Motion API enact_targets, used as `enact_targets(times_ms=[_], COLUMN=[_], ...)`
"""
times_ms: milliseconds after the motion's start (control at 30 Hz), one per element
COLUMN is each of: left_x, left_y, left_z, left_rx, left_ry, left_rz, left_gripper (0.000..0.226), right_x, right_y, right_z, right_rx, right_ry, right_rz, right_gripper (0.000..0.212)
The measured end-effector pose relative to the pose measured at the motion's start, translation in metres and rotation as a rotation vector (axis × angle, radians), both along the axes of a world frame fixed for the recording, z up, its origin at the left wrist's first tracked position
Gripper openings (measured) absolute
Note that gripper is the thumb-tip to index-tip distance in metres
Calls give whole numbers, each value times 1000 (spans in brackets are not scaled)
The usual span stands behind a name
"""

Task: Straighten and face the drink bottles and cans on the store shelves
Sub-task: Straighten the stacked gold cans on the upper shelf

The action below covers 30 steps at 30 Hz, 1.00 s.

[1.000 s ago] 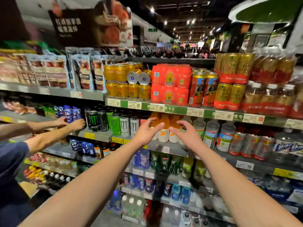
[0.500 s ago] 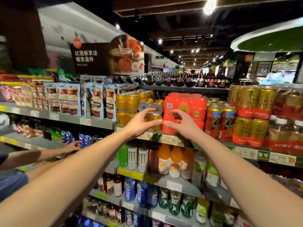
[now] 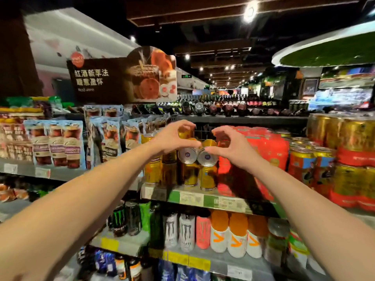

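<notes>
On the upper shelf (image 3: 203, 199), two gold cans lie on their sides atop upright gold cans (image 3: 188, 177), silver ends facing out. Left hand (image 3: 172, 138) curls round the left can (image 3: 187, 154), thumb at its rim; right hand (image 3: 229, 147) curls round the right can (image 3: 207, 157). Red packs (image 3: 269, 147) stand just right. Below, energy-drink cans (image 3: 186, 232) and orange-capped bottles (image 3: 237, 234) stand in a row.

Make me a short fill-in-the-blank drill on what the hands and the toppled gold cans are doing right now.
1. The two toppled cans lie on their ____ atop upright gold cans.
2. The left hand and right hand each reach for ____ toppled can.
3. The pack right of them is ____ in colour.
4. Below, the white-and-orange bottles stand ____.

Missing: sides; one; red; upright
</notes>
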State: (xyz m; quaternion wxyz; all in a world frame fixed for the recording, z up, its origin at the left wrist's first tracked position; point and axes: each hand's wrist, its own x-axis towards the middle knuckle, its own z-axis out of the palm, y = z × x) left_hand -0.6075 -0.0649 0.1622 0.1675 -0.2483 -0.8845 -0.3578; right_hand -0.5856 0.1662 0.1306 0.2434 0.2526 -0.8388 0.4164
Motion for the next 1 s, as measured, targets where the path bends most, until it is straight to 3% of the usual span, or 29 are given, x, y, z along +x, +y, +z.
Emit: enact_targets(times_ms=[267, 400, 567, 767, 900, 1000], left_x=[-94, -124, -147, -166, -167, -166], left_y=[-3, 4, 8, 5, 12, 14], left_z=[16, 26, 32, 32, 34, 31], left_rx=[-124, -244, -384, -603, -727, -679], left_ry=[-62, -133, -204, -347, -458, -585], left_rz=[-160, -229, -242, -196, -201, -240], left_gripper=[61, 60, 72, 60, 62, 67], right_x=[-49, -71, -96, -116, -124, -125], right_y=[-22, -22, -18, -23, -22, -22], right_z=[26, 38, 52, 59, 63, 62], right_rx=[216, 421, 486, 748, 850, 844], right_ry=[-10, -153, -273, -492, -555, -567], right_rz=[-165, -226, -217, -195, -201, -168], right_gripper=[59, 71, 74, 87, 65, 60])
